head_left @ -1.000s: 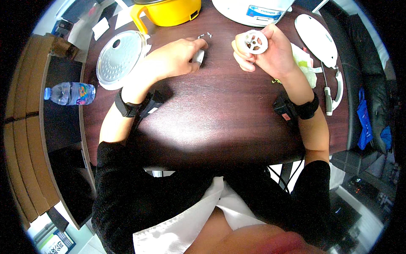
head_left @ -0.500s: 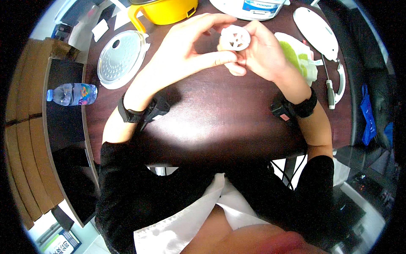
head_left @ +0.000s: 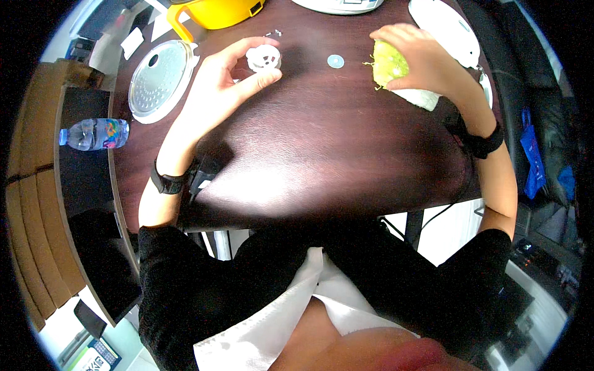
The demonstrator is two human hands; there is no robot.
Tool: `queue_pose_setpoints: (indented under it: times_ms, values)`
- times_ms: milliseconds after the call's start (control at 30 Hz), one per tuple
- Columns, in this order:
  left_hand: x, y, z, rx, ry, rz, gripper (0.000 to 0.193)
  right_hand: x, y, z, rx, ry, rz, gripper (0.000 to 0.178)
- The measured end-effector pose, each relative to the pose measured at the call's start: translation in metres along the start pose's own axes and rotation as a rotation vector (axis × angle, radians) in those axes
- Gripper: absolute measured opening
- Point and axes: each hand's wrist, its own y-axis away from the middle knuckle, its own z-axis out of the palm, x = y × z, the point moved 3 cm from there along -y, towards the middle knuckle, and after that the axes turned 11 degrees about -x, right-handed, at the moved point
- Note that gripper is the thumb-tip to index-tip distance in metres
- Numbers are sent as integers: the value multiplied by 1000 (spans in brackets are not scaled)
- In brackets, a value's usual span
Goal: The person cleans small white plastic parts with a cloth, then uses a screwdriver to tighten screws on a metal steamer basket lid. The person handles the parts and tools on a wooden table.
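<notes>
White spoked part [head_left: 264, 58] pinched between thumb and index finger of the left hand [head_left: 213, 80], its openwork face turned up. Green-and-white cloth [head_left: 390, 65] gripped by the right hand [head_left: 427, 59] — fingers curled over its far side, thumb set against the near side, loose threads trailed from its left edge. Between the hands, nearer the right, a small pale disc [head_left: 335, 61] is laid flat. Small metal pieces [head_left: 273, 33] are scattered just beyond the left index finger. A broad stretch of dark tabletop [head_left: 322, 148] is spanned between the wrists, down to the near edge. Movement leftward is bounded by a perforated lid [head_left: 162, 80]; the far edge is lined by a yellow pot [head_left: 219, 11] and a white appliance [head_left: 340, 5] — both cut off by the frame.
</notes>
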Motion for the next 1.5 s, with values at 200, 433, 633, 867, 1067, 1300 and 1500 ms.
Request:
queue_pose_setpoints:
  times_ms: [200, 433, 633, 867, 1067, 1300, 1500]
  values:
    - [16, -9, 16, -164, -20, 26, 42, 10, 25, 35, -227, -175, 228, 39]
    - [20, -58, 43, -174, 104, 118, 25, -12, 32, -6, 159, -476, 371, 24]
    - [67, -88, 71, -14, -119, 429, 36, -42, 38, -31, 296, -641, 417, 27]
    - [76, -83, 92, -186, 123, 420, 36, -53, 52, -37, 378, -813, 341, 22]
    - [87, -88, 92, -267, 179, 329, 28, -36, 50, -16, 535, -1133, 124, 32]
    - [84, -99, 93, -257, 470, 231, 26, -50, 56, -13, 286, -1382, 164, 50]
    - [72, -103, 99, -148, 472, 298, 28, -41, 58, -11, 332, -1567, 364, 26]
